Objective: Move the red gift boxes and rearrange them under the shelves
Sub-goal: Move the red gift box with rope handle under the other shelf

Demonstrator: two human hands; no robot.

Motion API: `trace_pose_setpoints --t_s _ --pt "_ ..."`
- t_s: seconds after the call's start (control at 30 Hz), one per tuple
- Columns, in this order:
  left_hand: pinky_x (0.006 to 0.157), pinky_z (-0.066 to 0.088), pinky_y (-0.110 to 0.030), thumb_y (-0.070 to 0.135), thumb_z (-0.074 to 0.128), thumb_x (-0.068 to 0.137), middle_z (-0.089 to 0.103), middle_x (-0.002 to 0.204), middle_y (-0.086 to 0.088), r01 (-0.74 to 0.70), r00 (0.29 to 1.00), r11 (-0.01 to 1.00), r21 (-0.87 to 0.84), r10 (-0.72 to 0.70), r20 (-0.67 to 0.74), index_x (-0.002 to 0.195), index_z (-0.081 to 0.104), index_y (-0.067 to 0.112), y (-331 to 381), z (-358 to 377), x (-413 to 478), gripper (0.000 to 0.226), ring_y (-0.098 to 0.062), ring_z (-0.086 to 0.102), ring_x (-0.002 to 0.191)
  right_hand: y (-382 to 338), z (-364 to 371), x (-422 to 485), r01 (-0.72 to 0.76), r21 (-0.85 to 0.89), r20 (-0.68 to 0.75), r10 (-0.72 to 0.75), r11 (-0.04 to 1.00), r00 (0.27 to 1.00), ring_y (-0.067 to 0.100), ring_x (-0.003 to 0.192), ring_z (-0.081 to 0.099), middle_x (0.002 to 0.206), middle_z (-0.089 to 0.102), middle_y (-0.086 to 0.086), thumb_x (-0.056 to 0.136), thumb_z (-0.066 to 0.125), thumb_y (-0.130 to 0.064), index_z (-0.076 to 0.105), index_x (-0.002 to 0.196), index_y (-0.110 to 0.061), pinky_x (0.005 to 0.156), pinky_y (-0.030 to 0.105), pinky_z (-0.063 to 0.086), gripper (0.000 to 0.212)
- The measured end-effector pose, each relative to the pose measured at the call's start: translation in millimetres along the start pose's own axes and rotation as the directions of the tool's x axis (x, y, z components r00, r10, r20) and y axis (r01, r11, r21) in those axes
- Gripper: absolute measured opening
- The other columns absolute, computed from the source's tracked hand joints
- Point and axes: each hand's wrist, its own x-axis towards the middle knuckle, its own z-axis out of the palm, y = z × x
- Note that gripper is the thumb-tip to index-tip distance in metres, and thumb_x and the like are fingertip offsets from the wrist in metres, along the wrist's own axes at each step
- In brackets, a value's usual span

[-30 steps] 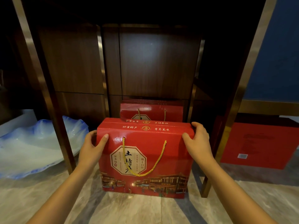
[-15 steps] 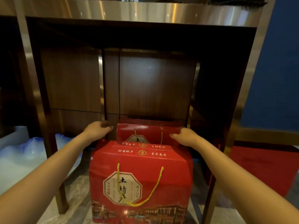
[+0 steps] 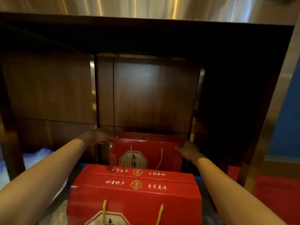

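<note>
Two red gift boxes with gold rope handles stand one behind the other on the floor. The near box (image 3: 134, 192) fills the bottom centre, and nothing holds it. The rear box (image 3: 146, 153) sits further in, under the shelf (image 3: 146, 7), close to the wooden back panel (image 3: 154, 95). My left hand (image 3: 97, 136) lies over its top left corner. My right hand (image 3: 189, 151) presses against its upper right edge. Both arms reach past the near box on either side.
Dark frame legs stand at the left (image 3: 9, 143) and right (image 3: 259, 143) of the opening. A blue and white glass dish (image 3: 32, 159) lies on the floor at the left. Another red box (image 3: 276, 192) lies at the right, below a blue wall (image 3: 289, 127).
My hands let go of the near box and reached forward to the rear box, closing onto its two top corners. The view moved in closer under the shelf.
</note>
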Motion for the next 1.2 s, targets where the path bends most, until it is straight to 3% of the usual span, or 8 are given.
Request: trace_pose_setpoints --t_s 0.13,0.37,0.47,0.53,0.73,0.97,1.1,1.2 --pt "0.103 0.043 -0.041 0.027 0.059 0.087 0.063 0.114 -0.008 0.035 0.999 0.999 -0.001 -0.035 0.005 0.114 0.058 0.01 1 7 14 0.032 -0.023 0.057 0.111 2 9 13 -0.055 0.032 -0.079 0.057 0.998 0.995 0.032 0.121 0.055 0.132 0.057 0.019 0.091 0.057 -0.028 0.054 0.127 -0.001 0.099 0.039 0.047 0.045" --pt "0.081 0.055 -0.037 0.002 0.061 0.083 0.067 0.091 -0.01 0.052 0.993 0.98 -0.191 -0.071 -0.096 0.107 0.061 0.007 -16 7 18 0.024 -0.025 0.066 0.085 16 10 22 -0.155 0.136 -0.114 0.171 0.978 0.979 0.033 0.115 0.059 0.125 0.062 0.02 0.09 0.055 -0.033 0.065 0.112 -0.001 0.094 0.037 0.05 0.04" --pt "0.068 0.057 -0.032 0.0 0.064 0.08 0.067 0.084 -0.013 0.069 0.985 0.975 -0.212 -0.1 -0.141 0.093 0.063 0.004 -22 6 13 0.014 -0.022 0.065 0.074 17 10 19 -0.143 0.208 -0.107 0.168 0.968 0.98 0.034 0.112 0.061 0.122 0.064 0.021 0.086 0.061 -0.032 0.061 0.073 -0.012 0.092 0.038 0.05 0.024" --pt "0.055 0.058 -0.027 -0.002 0.065 0.078 0.068 0.082 -0.018 0.097 0.976 0.969 -0.229 -0.138 -0.17 0.084 0.062 0.001 -24 4 8 0.007 -0.021 0.069 0.063 18 11 16 -0.13 0.256 -0.098 0.16 0.958 0.982 0.035 0.111 0.062 0.12 0.065 0.023 0.084 0.065 -0.028 0.05 0.06 -0.017 0.095 0.042 0.051 0.031" --pt "0.051 0.057 -0.023 -0.002 0.065 0.079 0.07 0.071 -0.012 0.096 0.977 0.95 -0.298 -0.147 -0.155 0.083 0.063 -0.001 -33 2 -19 0.005 -0.017 0.07 0.057 18 7 -2 -0.117 0.323 -0.069 0.147 0.939 0.987 0.038 0.099 0.067 0.106 0.069 0.026 0.079 0.072 -0.022 0.069 0.08 -0.001 0.089 0.047 0.055 0.022" --pt "0.056 0.058 -0.027 0.001 0.063 0.082 0.068 0.078 -0.014 0.124 0.965 0.945 -0.302 -0.185 -0.183 0.084 0.06 0.002 -38 6 -44 0.004 -0.023 0.067 0.069 17 4 -24 -0.136 0.292 -0.011 0.146 0.947 0.989 0.025 0.065 0.062 0.064 0.059 0.011 0.079 0.072 -0.018 0.067 0.088 0.005 0.072 0.041 0.057 0.026" --pt "0.055 0.058 -0.025 0.0 0.062 0.082 0.068 0.069 -0.011 0.108 0.97 0.942 -0.318 -0.17 -0.175 0.081 0.061 0.003 -40 7 -54 0.003 -0.019 0.069 0.06 18 1 -35 -0.154 0.278 -0.015 0.165 0.948 0.986 0.023 0.057 0.06 0.06 0.059 0.009 0.078 0.074 -0.021 0.068 0.09 0.004 0.062 0.035 0.054 0.028" --pt "0.068 0.056 -0.029 0.002 0.06 0.084 0.066 0.076 -0.013 0.1 0.972 0.945 -0.312 -0.16 -0.173 0.087 0.062 0.002 -41 10 -59 0.004 -0.023 0.064 0.072 20 1 -41 -0.153 0.261 -0.015 0.163 0.953 0.987 0.027 0.07 0.065 0.079 0.068 0.015 0.08 0.071 -0.023 0.068 0.099 0.003 0.068 0.033 0.053 0.033"
